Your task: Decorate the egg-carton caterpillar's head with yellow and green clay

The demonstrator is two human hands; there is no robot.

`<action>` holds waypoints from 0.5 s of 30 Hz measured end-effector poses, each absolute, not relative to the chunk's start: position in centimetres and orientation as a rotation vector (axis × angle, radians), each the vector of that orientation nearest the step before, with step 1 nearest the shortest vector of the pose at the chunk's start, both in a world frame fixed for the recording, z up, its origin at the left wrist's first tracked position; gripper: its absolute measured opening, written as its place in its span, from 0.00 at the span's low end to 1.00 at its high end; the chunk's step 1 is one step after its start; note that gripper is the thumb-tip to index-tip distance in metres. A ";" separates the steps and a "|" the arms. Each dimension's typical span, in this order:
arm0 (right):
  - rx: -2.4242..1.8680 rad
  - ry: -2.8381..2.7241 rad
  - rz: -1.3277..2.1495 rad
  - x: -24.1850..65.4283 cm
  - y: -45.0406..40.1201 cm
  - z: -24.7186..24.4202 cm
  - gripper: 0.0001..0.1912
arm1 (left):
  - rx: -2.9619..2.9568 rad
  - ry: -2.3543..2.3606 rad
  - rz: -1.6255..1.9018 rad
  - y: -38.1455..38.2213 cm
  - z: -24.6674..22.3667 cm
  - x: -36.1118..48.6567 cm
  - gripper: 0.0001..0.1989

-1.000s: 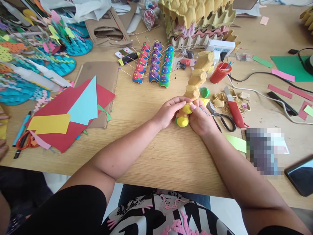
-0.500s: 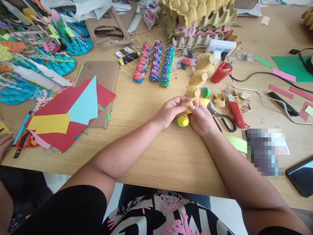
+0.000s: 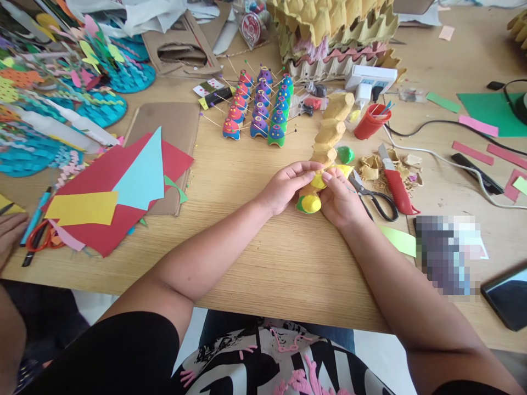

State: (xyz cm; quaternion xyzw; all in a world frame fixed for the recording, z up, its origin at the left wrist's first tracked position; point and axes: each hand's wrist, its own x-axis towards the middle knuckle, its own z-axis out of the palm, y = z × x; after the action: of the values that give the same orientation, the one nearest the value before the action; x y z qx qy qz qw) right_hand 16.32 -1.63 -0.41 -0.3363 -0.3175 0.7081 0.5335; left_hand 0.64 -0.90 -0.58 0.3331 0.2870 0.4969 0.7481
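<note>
A tan egg carton strip (image 3: pixel 329 134) lies lengthwise in front of me. Its nearest cup (image 3: pixel 310 204) is coated in yellow clay with a green edge. My left hand (image 3: pixel 284 189) is closed, thumb and fingers pinching the strip's left side by the second cup, which also carries yellow clay (image 3: pixel 318 180). On the other side, my right hand (image 3: pixel 343 200) is closed, its thumb by that clay. A thin blue stick (image 3: pixel 351 190) pokes out from its fingers. Just behind the right hand are a yellow clay lump (image 3: pixel 345 169) and a green clay lump (image 3: pixel 345 154).
Scissors (image 3: pixel 376 200), a red-handled knife (image 3: pixel 395 186) and carton scraps lie to the right. A red cup (image 3: pixel 371 123) holds sticks. Painted carton caterpillars (image 3: pixel 261 109) and stacked egg trays (image 3: pixel 329 33) stand behind. Coloured paper (image 3: pixel 96 192) and another person's hand (image 3: pixel 9 233) are left.
My right thumb and fingers have shifted slightly, showing more yellow clay on the second cup. Less of the blue stick shows. The other person's hand at left has moved a little inward.
</note>
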 end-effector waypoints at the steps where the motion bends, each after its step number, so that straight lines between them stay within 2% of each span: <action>1: -0.799 -0.763 1.691 16.3 -1.6 -0.4 0.32 | 0.722 0.634 1.090 -0.9 -0.4 0.7 0.14; 15: -0.779 -0.815 1.721 16.3 -1.5 -0.4 0.35 | 0.672 0.607 1.121 -1.0 -0.2 0.7 0.13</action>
State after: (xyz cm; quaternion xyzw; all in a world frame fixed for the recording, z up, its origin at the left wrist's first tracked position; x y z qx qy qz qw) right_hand 16.31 -1.47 -0.43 -0.3243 -0.3392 0.7165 0.5162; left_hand 0.66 -1.00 -0.21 0.3078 0.2780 0.5131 0.7515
